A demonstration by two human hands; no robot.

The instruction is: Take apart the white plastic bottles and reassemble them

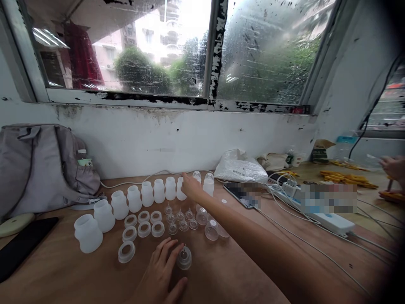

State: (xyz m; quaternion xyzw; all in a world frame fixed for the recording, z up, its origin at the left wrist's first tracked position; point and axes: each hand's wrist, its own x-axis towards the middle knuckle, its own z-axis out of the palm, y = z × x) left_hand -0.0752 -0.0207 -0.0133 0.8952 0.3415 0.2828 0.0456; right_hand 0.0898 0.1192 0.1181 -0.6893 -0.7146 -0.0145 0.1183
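My left hand (163, 266) rests low at the front, fingers apart, its fingertips beside a ring with a clear nipple in it (184, 257). Reaching across to the back, my right hand (190, 187) has its fingers at the top of a white bottle (180, 189), the last in a curved row of several open white bottles (134, 199); its fingertips are partly hidden. Several white rings (144, 229) lie inside the row. To their right stand several clear nipples (183, 224) and clear domed caps (211, 230). Two capped bottles (208, 184) stand behind my right forearm.
A grey backpack (47, 164) and a black tablet-like slab (25, 249) are at the left. At the right are a phone (238, 194), a plastic bag (240, 168), a power strip (332, 219) with cables, and yellow tools (348, 179). Another person's hand (394, 166) shows at the right edge.
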